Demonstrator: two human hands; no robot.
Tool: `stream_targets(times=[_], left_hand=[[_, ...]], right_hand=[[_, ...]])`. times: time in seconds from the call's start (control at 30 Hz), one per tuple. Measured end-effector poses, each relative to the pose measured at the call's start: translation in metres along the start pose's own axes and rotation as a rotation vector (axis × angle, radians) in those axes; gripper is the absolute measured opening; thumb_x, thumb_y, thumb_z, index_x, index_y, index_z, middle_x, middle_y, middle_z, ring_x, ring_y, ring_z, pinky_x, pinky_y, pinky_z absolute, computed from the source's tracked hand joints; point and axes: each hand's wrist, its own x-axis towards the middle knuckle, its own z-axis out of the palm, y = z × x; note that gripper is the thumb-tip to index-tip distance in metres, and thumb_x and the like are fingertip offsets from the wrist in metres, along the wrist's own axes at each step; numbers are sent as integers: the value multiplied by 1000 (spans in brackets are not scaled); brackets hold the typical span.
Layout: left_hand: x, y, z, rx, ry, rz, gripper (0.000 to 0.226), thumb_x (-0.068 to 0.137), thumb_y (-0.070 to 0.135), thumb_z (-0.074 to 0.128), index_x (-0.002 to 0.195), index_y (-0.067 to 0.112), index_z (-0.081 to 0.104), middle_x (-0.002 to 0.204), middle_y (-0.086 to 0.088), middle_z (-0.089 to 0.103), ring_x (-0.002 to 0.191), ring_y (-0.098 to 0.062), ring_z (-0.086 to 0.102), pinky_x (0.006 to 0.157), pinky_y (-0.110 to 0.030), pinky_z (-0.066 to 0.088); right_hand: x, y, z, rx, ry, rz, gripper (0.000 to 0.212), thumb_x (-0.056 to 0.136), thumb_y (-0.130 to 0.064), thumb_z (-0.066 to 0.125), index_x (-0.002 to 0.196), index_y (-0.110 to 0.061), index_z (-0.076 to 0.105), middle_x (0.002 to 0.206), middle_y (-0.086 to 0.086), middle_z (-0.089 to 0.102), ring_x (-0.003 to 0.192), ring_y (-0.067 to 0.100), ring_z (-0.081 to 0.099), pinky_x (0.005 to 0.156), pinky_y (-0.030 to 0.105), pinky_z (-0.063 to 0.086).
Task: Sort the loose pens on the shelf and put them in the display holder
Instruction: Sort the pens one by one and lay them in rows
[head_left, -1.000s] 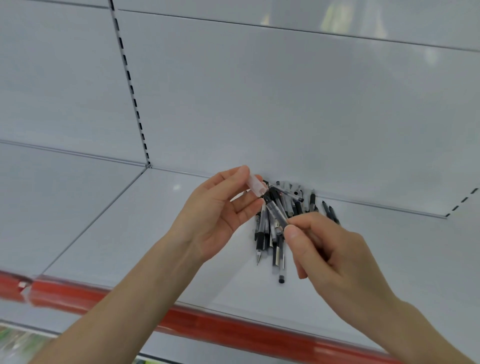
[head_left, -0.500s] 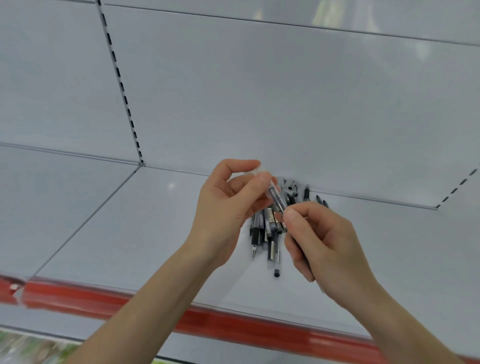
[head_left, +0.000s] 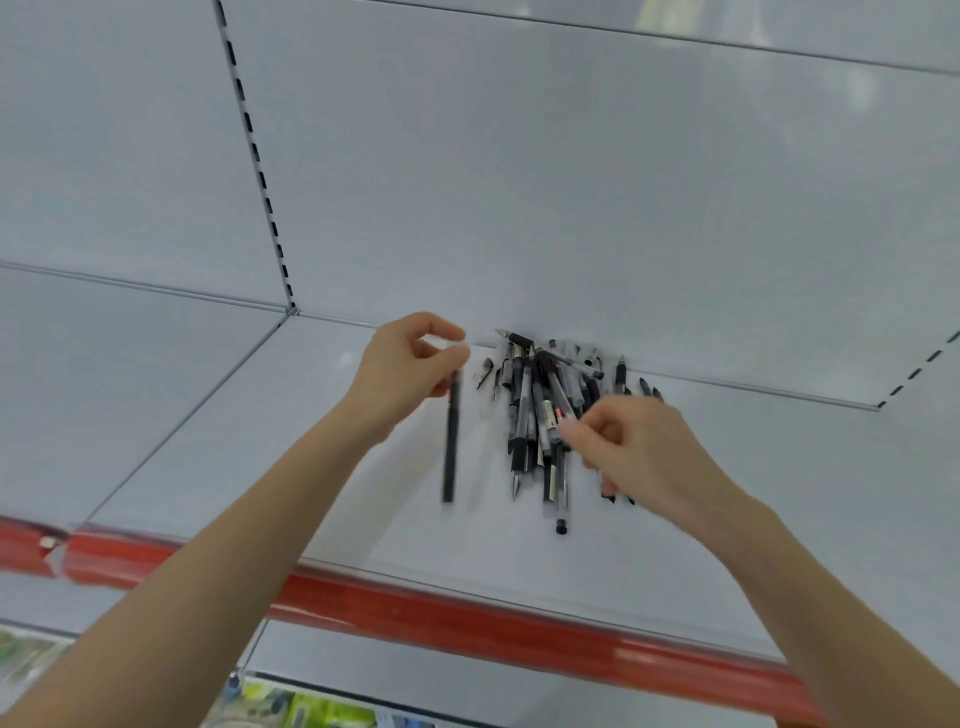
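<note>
A heap of loose pens (head_left: 540, 415), black and clear-barrelled, lies on the white shelf (head_left: 260, 441) against the back panel. My left hand (head_left: 410, 369) is left of the heap and pinches the top end of one dark pen (head_left: 450, 447), which hangs straight down and is blurred. My right hand (head_left: 639, 452) is over the heap's right side, blurred, its thumb and forefinger closed on a clear pen in the pile. Pen tips show below this hand. No display holder is in view.
The shelf has a red front strip (head_left: 467, 618) along its edge. A slotted upright (head_left: 254, 156) runs up the back panel at the left. A lower shelf with green packaging (head_left: 311, 712) shows at the bottom.
My hands have parted. The pen they held together is now in my left hand alone, hanging left of the heap. My right hand has dropped back to the pile.
</note>
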Motion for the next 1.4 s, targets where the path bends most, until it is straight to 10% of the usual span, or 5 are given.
stream_targets(times=[0.17,0.6,1.13,1.23,1.4], left_hand=[[23,-28,-26,582,34,39,13,85,17,59,97,14,63,79,-7,62,67,-18,53,61,-22,42],[37,-40,-26,902,-57,61,29,86,25,60,113,12,60,111,-13,55,105,-28,52,84,-30,38],[64,-22,39,938,-221,153,10,87,16,55,82,9,56,86,-12,53,80,-27,49,70,-28,38],[62,-23,34,858,-234,104,21,86,13,55,103,2,62,98,-15,62,95,-30,57,81,-30,44],[46,-18,20,510,-166,78,14,82,11,58,95,14,63,63,-1,60,60,-15,52,60,-23,41]], right_hand=[[1,3,17,-246,-165,91,44,88,-39,56,85,3,65,73,13,69,46,16,54,57,25,48],[1,4,17,-96,-307,243,37,91,-29,56,61,-8,60,51,1,61,30,5,51,35,12,38],[-11,5,17,-406,-229,121,27,85,-15,53,61,-7,45,66,15,62,72,31,67,63,33,53],[-13,8,15,-286,-270,152,23,84,-13,52,71,5,59,75,20,68,58,26,61,53,25,44],[-34,14,-15,85,-291,244,13,81,-9,53,75,-3,62,57,1,61,41,8,49,37,18,35]])
